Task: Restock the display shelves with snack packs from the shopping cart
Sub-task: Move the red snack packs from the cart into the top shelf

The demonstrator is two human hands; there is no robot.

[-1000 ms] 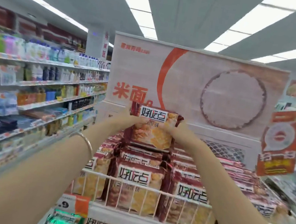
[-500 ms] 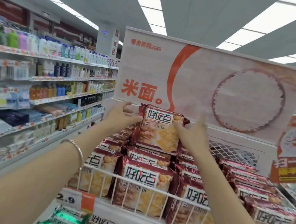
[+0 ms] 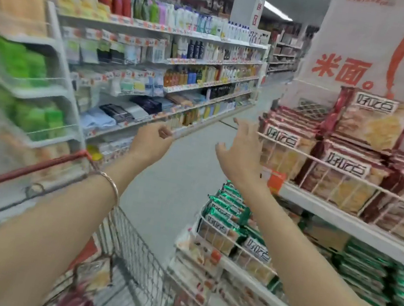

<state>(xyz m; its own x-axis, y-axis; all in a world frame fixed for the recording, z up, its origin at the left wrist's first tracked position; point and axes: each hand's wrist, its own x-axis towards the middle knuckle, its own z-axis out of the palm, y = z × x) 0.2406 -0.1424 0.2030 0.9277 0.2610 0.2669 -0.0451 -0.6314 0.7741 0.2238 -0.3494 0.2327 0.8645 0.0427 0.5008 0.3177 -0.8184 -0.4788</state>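
A red snack pack lies on top of the stacked red packs on the wire-fronted top shelf at the right. Both hands are empty and hang in the air over the aisle, left of that shelf. My right hand has its fingers spread, close to the shelf's left corner. My left hand has its fingers loosely curled. The wire shopping cart with a red handle sits low at the left, and red packs show inside it.
Green snack packs fill the lower shelf under the red ones. A white and orange sign stands behind the top shelf. Long shelves of bottles and toiletries line the left side of the grey aisle floor.
Both hands let go of the red pack, which now rests atop the stack. The hands have drawn back to the left, and the view has swung left and down toward the cart.
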